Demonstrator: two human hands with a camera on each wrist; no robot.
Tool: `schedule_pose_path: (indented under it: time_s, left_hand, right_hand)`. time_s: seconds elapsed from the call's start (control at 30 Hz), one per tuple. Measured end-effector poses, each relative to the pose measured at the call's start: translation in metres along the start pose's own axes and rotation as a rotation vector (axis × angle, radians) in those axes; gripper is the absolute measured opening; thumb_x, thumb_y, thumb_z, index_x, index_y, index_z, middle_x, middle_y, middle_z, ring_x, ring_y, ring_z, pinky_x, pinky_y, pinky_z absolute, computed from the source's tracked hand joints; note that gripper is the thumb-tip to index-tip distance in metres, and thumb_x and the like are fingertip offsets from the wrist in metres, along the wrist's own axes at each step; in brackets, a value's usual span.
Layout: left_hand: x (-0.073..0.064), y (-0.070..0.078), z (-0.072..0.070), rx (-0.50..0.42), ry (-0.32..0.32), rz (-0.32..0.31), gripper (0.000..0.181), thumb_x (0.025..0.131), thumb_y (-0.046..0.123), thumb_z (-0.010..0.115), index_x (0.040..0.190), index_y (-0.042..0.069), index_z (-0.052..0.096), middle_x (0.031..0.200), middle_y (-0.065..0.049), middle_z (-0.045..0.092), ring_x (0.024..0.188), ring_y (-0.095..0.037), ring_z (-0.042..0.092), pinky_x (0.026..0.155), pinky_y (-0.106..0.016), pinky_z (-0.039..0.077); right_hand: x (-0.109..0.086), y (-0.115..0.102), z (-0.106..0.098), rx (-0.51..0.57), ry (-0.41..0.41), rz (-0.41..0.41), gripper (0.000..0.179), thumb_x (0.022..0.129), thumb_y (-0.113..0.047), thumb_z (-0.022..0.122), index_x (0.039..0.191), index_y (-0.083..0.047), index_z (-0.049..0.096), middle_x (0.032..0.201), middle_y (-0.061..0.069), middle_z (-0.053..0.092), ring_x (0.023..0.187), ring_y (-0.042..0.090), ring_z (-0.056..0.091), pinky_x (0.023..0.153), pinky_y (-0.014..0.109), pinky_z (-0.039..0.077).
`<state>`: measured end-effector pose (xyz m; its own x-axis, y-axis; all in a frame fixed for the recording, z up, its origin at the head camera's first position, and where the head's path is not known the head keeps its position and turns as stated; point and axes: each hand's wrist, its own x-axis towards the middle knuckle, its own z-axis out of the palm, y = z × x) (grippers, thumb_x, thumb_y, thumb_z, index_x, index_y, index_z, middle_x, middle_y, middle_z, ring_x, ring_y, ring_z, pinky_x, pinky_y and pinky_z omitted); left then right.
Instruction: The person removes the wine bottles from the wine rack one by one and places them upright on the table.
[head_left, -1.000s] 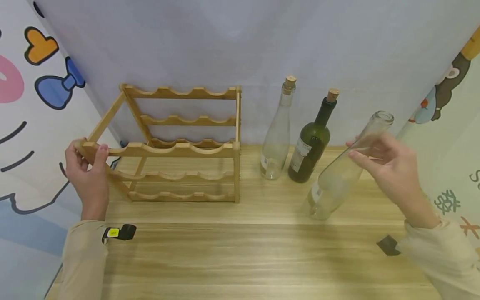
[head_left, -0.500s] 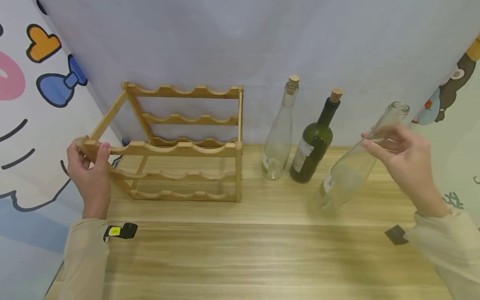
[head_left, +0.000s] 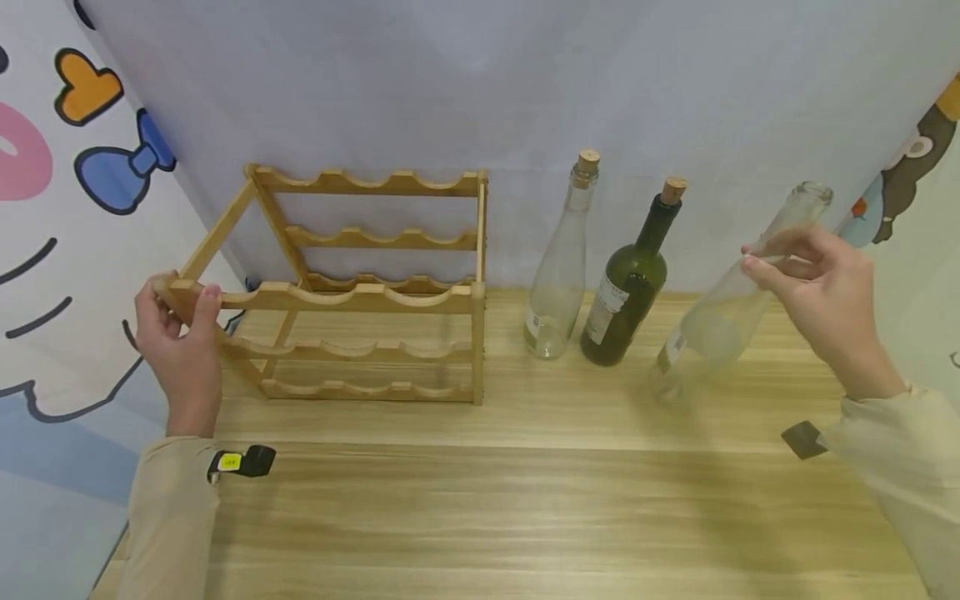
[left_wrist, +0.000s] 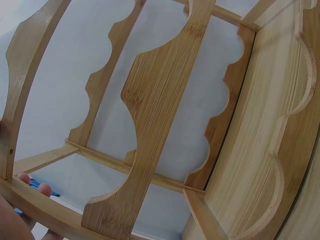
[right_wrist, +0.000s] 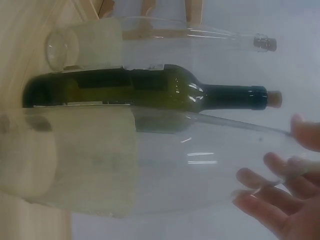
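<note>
My left hand (head_left: 180,342) grips the front left upper corner of the wooden wine rack (head_left: 367,298), thumb over the scalloped top rail. In the left wrist view its fingertips (left_wrist: 44,190) curl past the rack's side bar. My right hand (head_left: 825,292) holds a clear glass bottle (head_left: 720,321) by the neck, between thumb and fingers. This bottle has an uncorked mouth and leans with its neck to the right. Left of it stand a corked green wine bottle (head_left: 628,287) and a corked clear bottle (head_left: 558,283), both upright. The right wrist view shows all three bottles side by side.
A light wood table (head_left: 480,500) carries the rack and bottles. Behind stands a pale grey wall (head_left: 525,75). Printed cartoon panels flank the space, a left panel (head_left: 45,275) near the rack and a right panel (head_left: 922,275) beside the right hand.
My right hand has moved the clear bottle to the right and back, away from the table's front, beside the green bottle. The left hand keeps its grip on the rack.
</note>
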<state>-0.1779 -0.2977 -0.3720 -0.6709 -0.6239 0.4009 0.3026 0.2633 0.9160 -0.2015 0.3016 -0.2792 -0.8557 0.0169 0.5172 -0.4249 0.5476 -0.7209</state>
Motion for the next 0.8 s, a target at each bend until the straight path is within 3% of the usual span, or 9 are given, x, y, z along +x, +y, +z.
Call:
schedule_pose_path:
  time_s: [0.27,0.47,0.8]
  left_hand:
    - [0.001,-0.003,-0.001,-0.009,0.002,0.004,0.044,0.088,0.023,0.068,0.128,0.015,0.052,0.111,-0.001,0.057,0.102,-0.016,0.055,0.086,-0.022,0.046]
    - [0.001,-0.003,-0.001,-0.056,-0.003,-0.002,0.045,0.087,0.022,0.070,0.128,0.013,0.053,0.111,-0.004,0.057,0.103,-0.018,0.055,0.086,-0.022,0.046]
    - [0.000,-0.001,0.000,-0.029,-0.002,0.008,0.044,0.087,0.022,0.068,0.128,0.013,0.052,0.110,-0.002,0.058,0.102,-0.017,0.055,0.086,-0.023,0.047]
  right_hand:
    - [0.014,0.011,-0.002,0.016,-0.008,0.028,0.016,0.083,-0.003,0.070,0.095,0.004,0.061,0.089,-0.011,0.069,0.071,-0.001,0.067,0.056,0.010,0.046]
    - [0.023,0.018,-0.001,0.023,-0.011,0.063,0.018,0.084,-0.005,0.071,0.096,0.003,0.061,0.089,-0.010,0.069,0.073,0.000,0.067,0.061,0.011,0.048]
    - [0.037,0.026,0.003,0.042,-0.014,0.069,0.016,0.084,-0.005,0.070,0.094,0.002,0.061,0.088,-0.011,0.069,0.071,0.000,0.067,0.060,0.012,0.047]
